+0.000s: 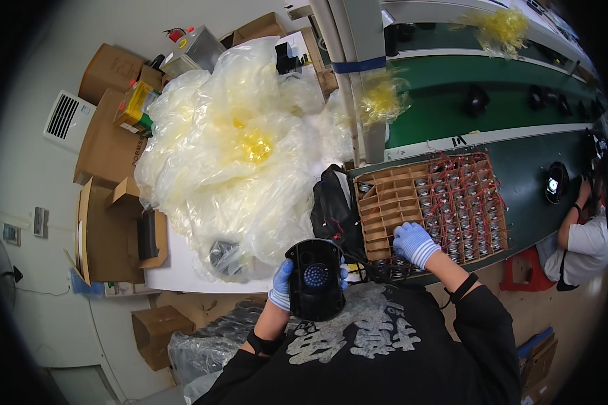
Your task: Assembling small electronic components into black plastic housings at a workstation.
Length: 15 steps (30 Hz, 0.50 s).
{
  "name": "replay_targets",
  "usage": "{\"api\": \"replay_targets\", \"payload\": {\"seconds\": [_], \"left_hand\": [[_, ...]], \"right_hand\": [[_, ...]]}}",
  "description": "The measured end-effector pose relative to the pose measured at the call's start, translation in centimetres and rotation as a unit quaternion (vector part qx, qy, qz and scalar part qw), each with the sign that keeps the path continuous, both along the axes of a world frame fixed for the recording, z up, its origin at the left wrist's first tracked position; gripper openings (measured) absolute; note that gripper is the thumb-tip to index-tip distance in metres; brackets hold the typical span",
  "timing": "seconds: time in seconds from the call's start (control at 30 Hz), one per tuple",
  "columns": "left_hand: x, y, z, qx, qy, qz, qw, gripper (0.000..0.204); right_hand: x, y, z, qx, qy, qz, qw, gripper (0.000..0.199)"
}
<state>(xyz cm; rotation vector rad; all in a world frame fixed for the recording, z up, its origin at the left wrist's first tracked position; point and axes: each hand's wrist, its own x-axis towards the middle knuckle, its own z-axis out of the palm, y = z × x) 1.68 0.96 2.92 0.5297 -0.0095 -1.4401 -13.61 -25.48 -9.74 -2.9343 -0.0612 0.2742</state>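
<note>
My left hand (281,287) is wrapped round a black plastic housing (308,297). The housing is an oval shell with a round cluster of small bluish dots in its middle, held upright in front of my chest. My right hand (413,243), in the same blue-and-white glove, reaches over the divided cardboard tray (388,216). Its fingers are bent down at the tray's compartments, and what they pinch, if anything, is hidden. Small round metal speakers (452,202) with red wires fill the tray's right part; several compartments at the left are bare cardboard.
A heap of clear plastic bags (223,155) covers the white table at the left. A black bag (334,209) lies beside the tray. Behind the post (359,81) runs a green conveyor (439,101) with black parts. A co-worker (584,250) sits at the right; cardboard boxes (111,236) stand left.
</note>
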Motion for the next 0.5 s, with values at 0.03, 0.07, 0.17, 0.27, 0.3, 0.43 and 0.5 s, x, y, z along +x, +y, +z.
{"api": "replay_targets", "payload": {"seconds": [0.03,0.07,0.17,0.27,0.3,0.43,0.5], "left_hand": [[0.0,0.1,-0.1,-0.01,0.002,-0.006,1.0,0.092],[0.0,0.3,-0.2,-0.01,0.001,-0.004,1.0,0.092],[-0.3,0.9,-0.4,-0.002,0.034,0.006,0.999,0.093],[-0.7,1.1,-0.5,-0.002,0.029,0.022,0.999,0.094],[-0.7,1.1,-0.7,-0.009,0.029,0.026,0.999,0.094],[-1.1,1.7,-1.2,-0.008,0.031,0.03,0.999,0.093],[-1.1,1.7,-1.3,-0.006,0.027,0.027,0.999,0.092]], "right_hand": [[0.1,0.0,0.0,-0.016,0.005,0.007,1.0,0.014],[0.1,0.1,0.2,-0.016,0.005,0.009,1.0,0.014],[0.1,0.3,1.5,-0.013,0.011,0.032,0.999,0.016],[0.4,0.8,3.3,-0.004,0.054,0.039,0.998,0.016],[0.8,1.0,4.9,0.015,0.111,0.017,0.994,0.017],[0.9,0.0,9.0,0.084,0.151,-0.031,0.984,0.022],[1.0,-1.0,10.7,0.152,0.145,-0.058,0.976,0.022]]}}
